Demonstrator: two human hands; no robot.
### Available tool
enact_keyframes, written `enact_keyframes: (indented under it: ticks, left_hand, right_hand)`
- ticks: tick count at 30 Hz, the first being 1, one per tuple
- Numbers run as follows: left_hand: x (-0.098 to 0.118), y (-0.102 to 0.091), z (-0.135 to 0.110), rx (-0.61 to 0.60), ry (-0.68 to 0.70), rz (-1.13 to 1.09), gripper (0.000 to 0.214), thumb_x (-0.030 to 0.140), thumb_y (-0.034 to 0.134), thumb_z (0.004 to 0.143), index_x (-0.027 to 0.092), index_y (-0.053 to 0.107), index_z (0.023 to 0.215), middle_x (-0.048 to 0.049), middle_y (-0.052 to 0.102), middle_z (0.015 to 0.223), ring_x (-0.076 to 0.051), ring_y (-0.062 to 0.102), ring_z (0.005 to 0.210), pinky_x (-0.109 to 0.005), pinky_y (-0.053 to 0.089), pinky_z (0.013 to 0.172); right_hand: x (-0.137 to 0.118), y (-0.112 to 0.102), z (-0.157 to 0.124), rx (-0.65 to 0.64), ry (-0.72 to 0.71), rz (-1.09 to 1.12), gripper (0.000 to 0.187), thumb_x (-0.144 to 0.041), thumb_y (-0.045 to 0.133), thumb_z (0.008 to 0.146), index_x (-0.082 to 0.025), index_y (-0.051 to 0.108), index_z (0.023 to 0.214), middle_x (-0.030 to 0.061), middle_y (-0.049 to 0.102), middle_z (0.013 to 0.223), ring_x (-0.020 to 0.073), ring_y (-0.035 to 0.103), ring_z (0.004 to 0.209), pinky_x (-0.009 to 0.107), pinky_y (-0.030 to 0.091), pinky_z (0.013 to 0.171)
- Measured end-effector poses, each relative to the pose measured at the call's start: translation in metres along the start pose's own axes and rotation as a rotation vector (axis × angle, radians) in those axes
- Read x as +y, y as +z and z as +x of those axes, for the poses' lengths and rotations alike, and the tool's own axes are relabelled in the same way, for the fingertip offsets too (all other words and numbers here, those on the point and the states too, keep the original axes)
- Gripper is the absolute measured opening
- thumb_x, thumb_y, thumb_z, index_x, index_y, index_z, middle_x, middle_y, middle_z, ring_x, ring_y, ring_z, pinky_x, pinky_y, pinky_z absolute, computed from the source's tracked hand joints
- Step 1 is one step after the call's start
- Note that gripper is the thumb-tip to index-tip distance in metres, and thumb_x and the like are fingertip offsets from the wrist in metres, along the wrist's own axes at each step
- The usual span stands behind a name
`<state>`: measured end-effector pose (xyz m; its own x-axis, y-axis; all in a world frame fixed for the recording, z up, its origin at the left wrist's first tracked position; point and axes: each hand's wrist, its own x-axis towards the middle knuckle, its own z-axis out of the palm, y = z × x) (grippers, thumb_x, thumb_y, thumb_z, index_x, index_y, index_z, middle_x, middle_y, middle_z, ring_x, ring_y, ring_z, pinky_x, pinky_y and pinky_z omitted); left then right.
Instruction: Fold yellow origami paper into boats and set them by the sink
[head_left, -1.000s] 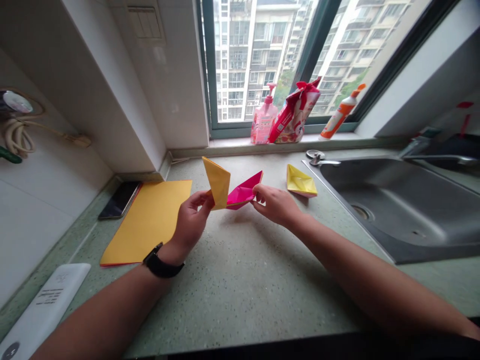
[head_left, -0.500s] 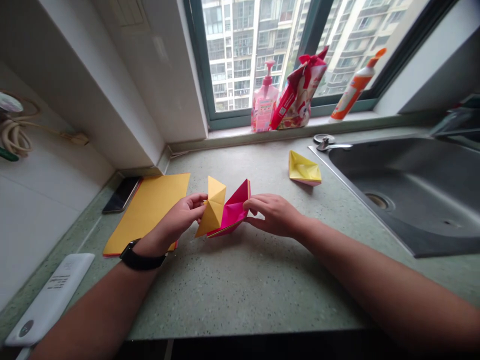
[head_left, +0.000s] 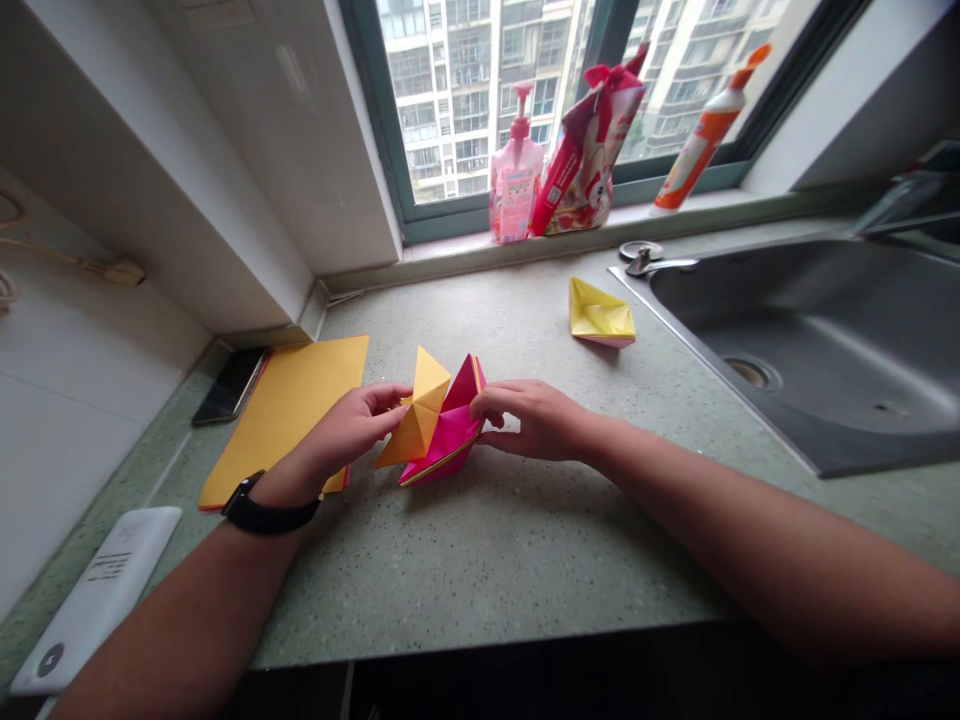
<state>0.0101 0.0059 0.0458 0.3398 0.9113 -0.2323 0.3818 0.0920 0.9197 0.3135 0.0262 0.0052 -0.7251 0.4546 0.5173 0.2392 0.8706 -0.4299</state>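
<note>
Between my hands, just above the counter, is a folded paper boat (head_left: 450, 430) with a magenta inside and a yellow-orange flap (head_left: 421, 415) standing up at its left end. My left hand (head_left: 367, 420) pinches that flap from the left, thumb in front. At the other end, my right hand (head_left: 517, 415) grips the magenta point, its fingers curled round the edge. A finished-looking yellow paper boat (head_left: 602, 318) sits apart, farther back near the sink. Left of my left hand lies a stack of yellow-orange paper sheets (head_left: 292, 400), partly under my wrist.
A dark phone (head_left: 229, 385) touches the paper stack. A white device (head_left: 97, 600) lies at the left front edge. To the right is a steel sink (head_left: 810, 370). A pink pump bottle (head_left: 517, 185), red bag (head_left: 592, 150) and orange-white bottle (head_left: 701, 145) stand on the sill.
The magenta end of the boat has tilted, its front edge now lower and more outer side showing. Both hands keep their hold. The camera view has shifted slightly.
</note>
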Motion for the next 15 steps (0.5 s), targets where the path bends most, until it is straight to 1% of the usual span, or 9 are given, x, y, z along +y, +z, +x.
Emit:
enact_keyframes:
  ticks: [4, 8, 11, 13, 15]
  left_hand:
    - [0.0006, 0.0028, -0.0021, -0.018, 0.031, 0.017, 0.049, 0.055, 0.080, 0.091, 0.018, 0.079, 0.124, -0.0117, 0.081, 0.128, -0.028, 0.077, 0.110, -0.038, 0.060, 0.093]
    - [-0.0005, 0.0039, -0.0034, -0.004, 0.062, 0.034, 0.042, 0.052, 0.080, 0.091, 0.020, 0.082, 0.119, -0.0117, 0.082, 0.123, -0.028, 0.078, 0.105, -0.038, 0.062, 0.089]
    - [-0.0020, 0.0043, -0.0030, 0.015, 0.074, 0.062, 0.041, 0.050, 0.080, 0.091, 0.021, 0.084, 0.120, -0.0120, 0.083, 0.124, -0.029, 0.079, 0.104, -0.038, 0.064, 0.087]
    - [-0.0022, 0.0058, -0.0028, 0.022, 0.092, 0.107, 0.039, 0.049, 0.080, 0.090, 0.022, 0.085, 0.118, -0.0107, 0.084, 0.122, -0.029, 0.079, 0.102, -0.037, 0.064, 0.084]
    - [-0.0015, 0.0087, -0.0030, 0.003, 0.113, 0.157, 0.035, 0.048, 0.078, 0.092, 0.025, 0.086, 0.116, -0.0083, 0.085, 0.116, -0.028, 0.079, 0.097, -0.035, 0.063, 0.080]
  right_hand:
    - [-0.0003, 0.0005, 0.0001, -0.027, 0.027, 0.057, 0.007, -0.026, 0.067, 0.102, -0.022, 0.064, 0.108, 0.0003, 0.072, 0.092, 0.0124, 0.061, 0.074, 0.026, 0.046, 0.067]
    - [-0.0002, 0.0009, 0.0000, -0.051, 0.059, 0.079, 0.008, -0.025, 0.067, 0.101, -0.023, 0.064, 0.108, 0.0001, 0.072, 0.093, 0.0131, 0.061, 0.076, 0.027, 0.047, 0.068]
    - [0.0001, 0.0026, -0.0002, -0.057, 0.063, 0.080, 0.009, -0.024, 0.067, 0.099, -0.024, 0.064, 0.108, -0.0003, 0.071, 0.093, 0.0134, 0.061, 0.076, 0.028, 0.047, 0.069]
    - [0.0002, 0.0043, -0.0004, -0.050, 0.060, 0.073, 0.010, -0.022, 0.067, 0.098, -0.024, 0.064, 0.107, -0.0002, 0.071, 0.093, 0.0134, 0.061, 0.077, 0.028, 0.047, 0.069]
    - [-0.0003, 0.0058, -0.0005, -0.037, 0.056, 0.063, 0.010, -0.021, 0.068, 0.098, -0.023, 0.064, 0.107, 0.0002, 0.071, 0.093, 0.0136, 0.062, 0.078, 0.028, 0.047, 0.070]
